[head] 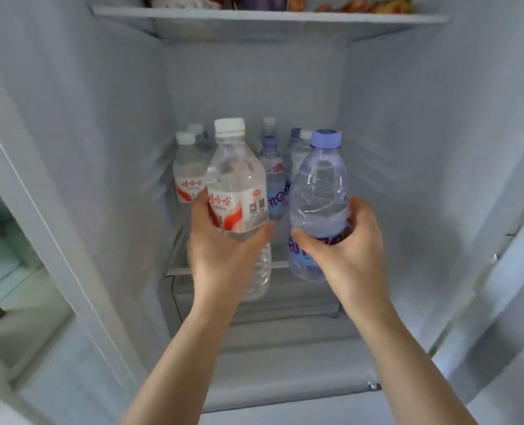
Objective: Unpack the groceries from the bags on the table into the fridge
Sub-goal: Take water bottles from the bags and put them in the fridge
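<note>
Two bottles held at once, one per hand, in front of the open fridge (408, 148). Left hand (221, 256) wrapped around the middle of a clear white-capped water bottle (239, 191) with a red and white label, thumb on the right of the bottle, fingers curled round its left side. Right hand (346, 250) gripping a bluish purple-capped water bottle (317, 194) low on its body, thumb across the label in front, fingers curled behind. Both bottles roughly upright, side by side, close together but not touching, raised just above the front edge of the lower shelf (224, 268).

Further in, toward the back of that shelf: a cluster of standing bottles (273, 161), white-capped ones with red labels at the back left corner, purple-capped ones beside them toward the middle. Right half of the shelf mostly hidden behind the held bottles.

Above, an upper shelf (270, 18) carrying packaged goods (362, 4), cut off by the top of the view, too blurred to name.
</note>
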### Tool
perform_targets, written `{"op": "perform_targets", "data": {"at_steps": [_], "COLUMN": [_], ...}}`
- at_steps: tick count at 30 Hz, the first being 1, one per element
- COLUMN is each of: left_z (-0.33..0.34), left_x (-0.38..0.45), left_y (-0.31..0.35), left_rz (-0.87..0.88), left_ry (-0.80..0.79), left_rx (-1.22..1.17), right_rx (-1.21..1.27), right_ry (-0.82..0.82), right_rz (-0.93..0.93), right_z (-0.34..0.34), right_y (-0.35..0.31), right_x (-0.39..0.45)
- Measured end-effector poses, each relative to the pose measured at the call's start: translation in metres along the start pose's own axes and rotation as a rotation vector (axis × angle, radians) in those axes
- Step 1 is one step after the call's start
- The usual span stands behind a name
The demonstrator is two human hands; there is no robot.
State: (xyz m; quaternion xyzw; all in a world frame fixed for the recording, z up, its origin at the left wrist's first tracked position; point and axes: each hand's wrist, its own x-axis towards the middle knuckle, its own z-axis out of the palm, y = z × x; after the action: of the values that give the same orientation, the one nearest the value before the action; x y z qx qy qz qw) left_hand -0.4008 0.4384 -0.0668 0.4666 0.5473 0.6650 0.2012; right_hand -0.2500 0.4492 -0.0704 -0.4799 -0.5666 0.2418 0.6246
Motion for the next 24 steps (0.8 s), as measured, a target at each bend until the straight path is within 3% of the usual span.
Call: {"op": "perform_targets", "data": {"at_steps": [8,16,24], "left_z": [0.050,0.072,0.074], "left_x": [0.043,0.057,0.061], "left_y": [-0.041,-0.076,-0.086], "left_rz": [0.142,0.186,0.164], "left_ry": [0.021,0.057,-0.016], "left_rx": [0.044,-0.015,-0.037], "right_rx": [0.018,-0.076,-0.056], "right_ry": [0.015,-0.002,-0.036], "right_rz": [0.026,0.019,0.079], "right_z": [0.027,0.038,0.040], "right_y": [0.046,0.088,0.102], "right_x": [0.052,0.067,0.062]}}
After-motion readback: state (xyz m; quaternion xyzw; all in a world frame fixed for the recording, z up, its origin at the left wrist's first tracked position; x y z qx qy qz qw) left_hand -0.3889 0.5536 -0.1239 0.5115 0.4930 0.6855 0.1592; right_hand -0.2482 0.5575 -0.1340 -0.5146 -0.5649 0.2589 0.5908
